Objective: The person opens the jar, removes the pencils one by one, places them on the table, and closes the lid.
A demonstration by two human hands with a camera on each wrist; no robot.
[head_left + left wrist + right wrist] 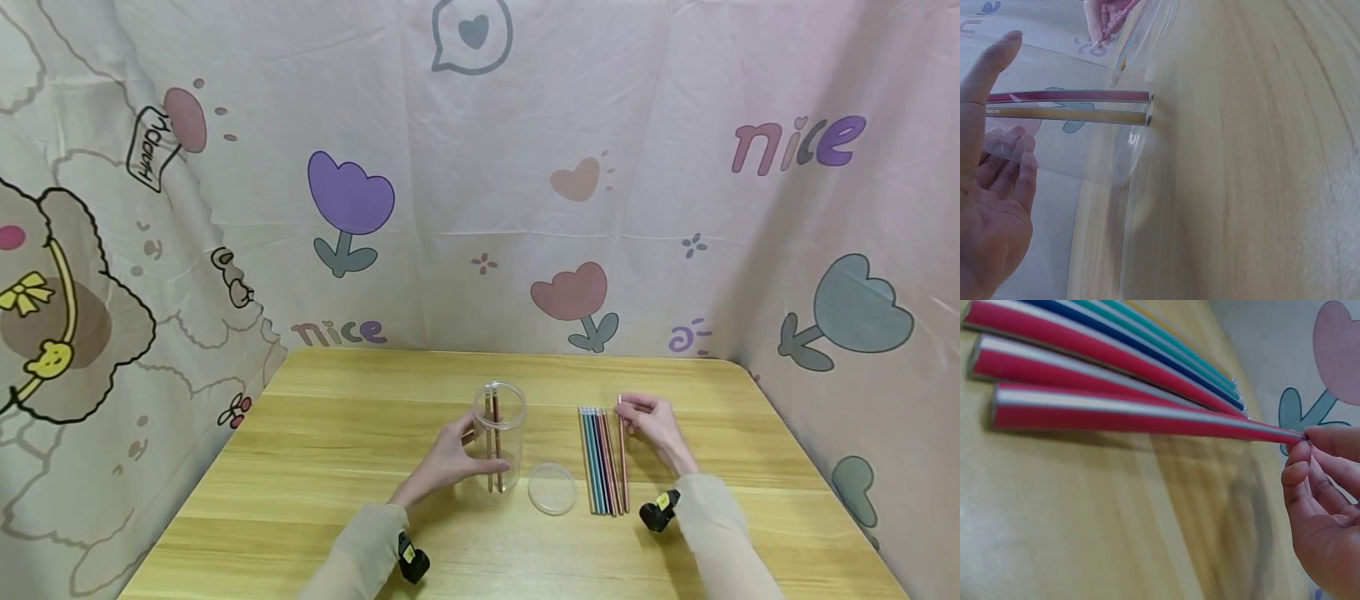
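A clear plastic jar (513, 450) stands upright on the table, and two pencils (1079, 106), one red and one tan, lean inside it. My left hand (448, 457) grips the jar from the left, thumb on the near side and fingers round the far side. On the right, my right hand (651, 421) pinches a red pencil (1129, 417) by its far end between thumb and fingertips. That pencil lies alongside a row of pencils (597, 462) in green, blue, red and yellow. In the right wrist view its near end is close over the wood.
Between the jar and the row, a round clear lid (552, 489) lies flat. The wooden table (337, 433) reaches back to a printed cloth (465, 183), which also hangs along both sides. Black wrist cameras are strapped to both sleeves.
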